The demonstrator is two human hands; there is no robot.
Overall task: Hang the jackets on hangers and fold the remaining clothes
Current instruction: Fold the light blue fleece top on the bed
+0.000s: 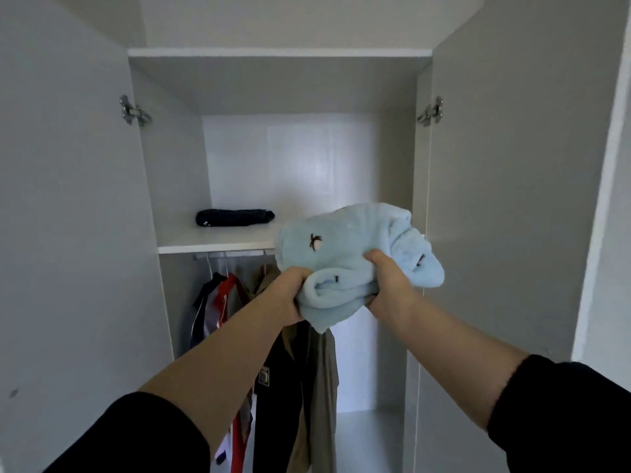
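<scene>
A folded light blue fleece garment (345, 247) with small dark embroidered marks is held up in front of the open wardrobe, level with the white shelf (211, 247). My left hand (290, 291) grips its lower left side and my right hand (386, 281) grips its right side, fingers curled into the fabric. A dark folded garment (234, 217) lies on the shelf to the left. Below the shelf, several jackets (286, 387) hang from a rail (232, 256), among them a red and white one (222, 302), a black one and an olive one.
Both wardrobe doors stand open, the left door (68, 216) and the right door (512, 199), with metal hinges near the top. A second shelf (280, 52) spans the top. The wardrobe floor (368, 438) shows at lower right.
</scene>
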